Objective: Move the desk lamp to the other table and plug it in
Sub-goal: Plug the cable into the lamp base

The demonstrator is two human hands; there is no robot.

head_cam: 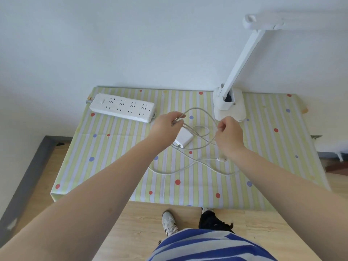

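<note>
Nearest the camera, at 6 o'clock, a blue-and-white striped shirt point(207, 245) fills the bottom edge, with a white sneaker with dark stripes point(169, 223) and a black trouser leg point(212, 222) on the pale wood-plank floor point(143, 223) just beyond it.

Both bare forearms reach forward and inward over the worktop point(105, 166), which is covered in a yellow-and-white striped cloth with red and blue dots. The left arm runs from 7 o'clock up to the centre; the left hand point(166, 124) is raised above the cloth, palm turned down, fingers curled and pinching several loops of the thin white cable point(195, 110) at their gathered end. The right arm comes in from 4 o'clock; the right hand point(228, 134) is bent at the wrist, fingers curled, pinching the same cable at the other side of the loop, which arches between the two hands.

Below and between the hands a small white square power adapter point(184, 138) lies on the cloth, with more slack cable trailing in curves toward 6 o'clock.

Farther back, at 10 o'clock, a long white power strip point(122, 107) with four socket groups lies near the rear left edge. At 1 o'clock the white desk lamp point(243, 59) stands upright on its flat base near the rear edge, just beyond the right hand, its arm slanting up and its head against the plain white wall point(131, 44).
</note>
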